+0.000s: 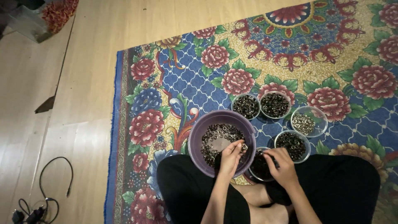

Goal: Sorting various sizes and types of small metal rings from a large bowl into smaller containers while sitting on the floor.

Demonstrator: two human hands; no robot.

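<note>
Metal rings (215, 139), small and dark, fill one purple basin (197, 139) on the floral rug (174, 87), just ahead of the crossed legs. Left hand (230, 157) pinches one ring (244, 146) over the basin. Right hand (283, 166) has fingers curled over one of five small clear bowls (317, 120), all holding rings. One black cable (45, 186) lies on the floor.
</note>
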